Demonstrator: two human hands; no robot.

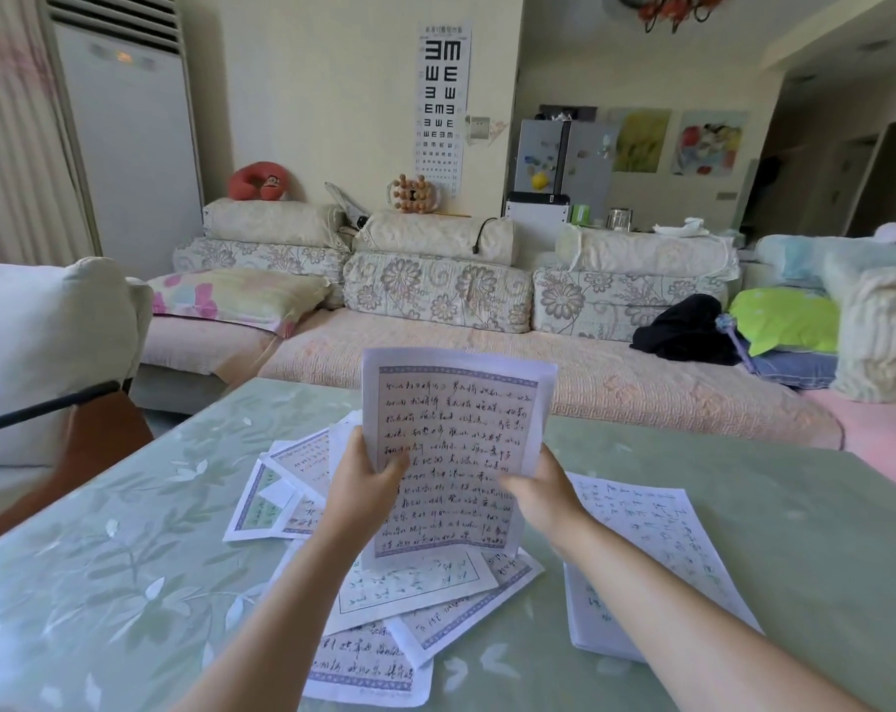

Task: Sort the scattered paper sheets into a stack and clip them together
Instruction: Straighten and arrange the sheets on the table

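Observation:
I hold a handwritten sheet with a purple border (451,434) upright above the table, possibly with more sheets behind it. My left hand (366,488) grips its left edge, thumb on the front. My right hand (540,493) grips its right edge. Below, several similar sheets (410,593) lie scattered and overlapping on the table. More of them (281,485) spread out to the left. A separate small stack of sheets (656,552) lies to the right, partly under my right forearm. No clip is visible.
The table (107,583) has a pale green floral cover. A wooden chair (76,454) stands at its left edge. A long sofa (487,362) with cushions and clothes runs behind the table's far edge.

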